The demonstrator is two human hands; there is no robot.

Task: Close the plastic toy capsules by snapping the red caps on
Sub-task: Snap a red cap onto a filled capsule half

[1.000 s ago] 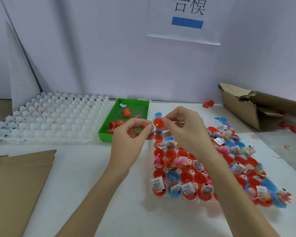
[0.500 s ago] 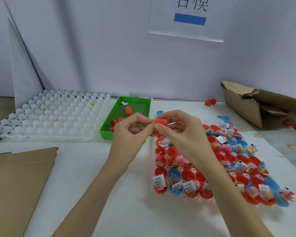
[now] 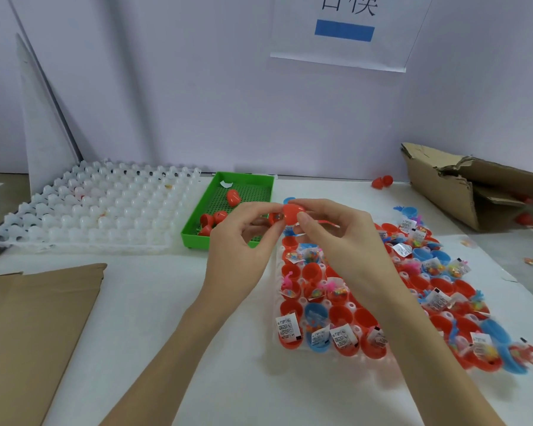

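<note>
I've got both hands up above the table, meeting in the middle: my left hand point(image 3: 243, 241) pinches the lower half of the capsule point(image 3: 286, 215) between thumb and fingertips, and my right hand point(image 3: 339, 238) pinches the red cap point(image 3: 293, 212) from the other side, thumb in front, fingers wrapped over the top. Both grips are clamped tight on it, because I reckon a snap fit wants the two halves squeezed squarely toward each other, and holding it in the air lets me push from both ends. Whether the seam is fully home I can't tell; my fingers cover it. Just below sits the clear tray point(image 3: 293, 348) of open halves, mostly red with a few blue, many stuffed with little toys and white printed slips, kept right under my hands so the next one is a short reach. The slips carry tiny black print and what look like codes, too small to read. To my left the green tray point(image 3: 197, 232) holds a few red pieces, likely my cap supply. Beyond it lies a white cup tray point(image 3: 105, 210). On the wall a paper sign point(image 3: 345, 29) shows cut-off Chinese characters, the right one perhaps 模, over a blue bar.
</note>
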